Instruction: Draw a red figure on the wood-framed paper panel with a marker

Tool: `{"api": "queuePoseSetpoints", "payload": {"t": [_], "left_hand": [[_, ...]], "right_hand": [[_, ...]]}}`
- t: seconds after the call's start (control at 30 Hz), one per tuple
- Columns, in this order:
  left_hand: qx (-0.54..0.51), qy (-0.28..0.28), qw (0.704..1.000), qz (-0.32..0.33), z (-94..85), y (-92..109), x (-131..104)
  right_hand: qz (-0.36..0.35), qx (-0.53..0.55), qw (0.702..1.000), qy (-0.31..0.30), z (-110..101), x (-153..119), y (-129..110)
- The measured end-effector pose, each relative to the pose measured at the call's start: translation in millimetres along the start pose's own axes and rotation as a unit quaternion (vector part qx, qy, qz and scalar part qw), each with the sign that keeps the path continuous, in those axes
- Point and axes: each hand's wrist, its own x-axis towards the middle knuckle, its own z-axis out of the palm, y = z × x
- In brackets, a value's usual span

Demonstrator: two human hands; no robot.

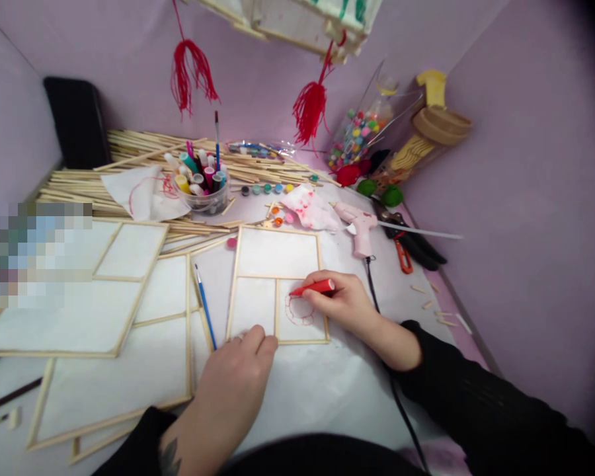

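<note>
My right hand is closed on a red marker, its tip touching white paper. Under the tip is a red scalloped outline, like a flower, in the lower right panel of a wooden-stick frame backed with paper. The frame lies flat, split into three panels. My left hand has bent fingers on the frame's lower edge, holding it; its thumb is mostly hidden. A blue paintbrush lies just left of the frame.
More papered stick frames overlap at left. Behind stand a tub of markers and piled wooden sticks. A pink glue gun, its cord and pliers lie at right. Red tassels hang overhead.
</note>
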Motion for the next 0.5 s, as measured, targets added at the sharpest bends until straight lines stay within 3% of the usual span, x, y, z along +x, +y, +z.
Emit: {"api": "queuePoseSetpoints", "payload": {"t": [0.5], "left_hand": [[-0.004,0.100,0.995,0.025,1.9,0.2,-1.2]], "right_hand": [[0.007,0.003,1.000,0.025,0.5,0.6,0.9]]}}
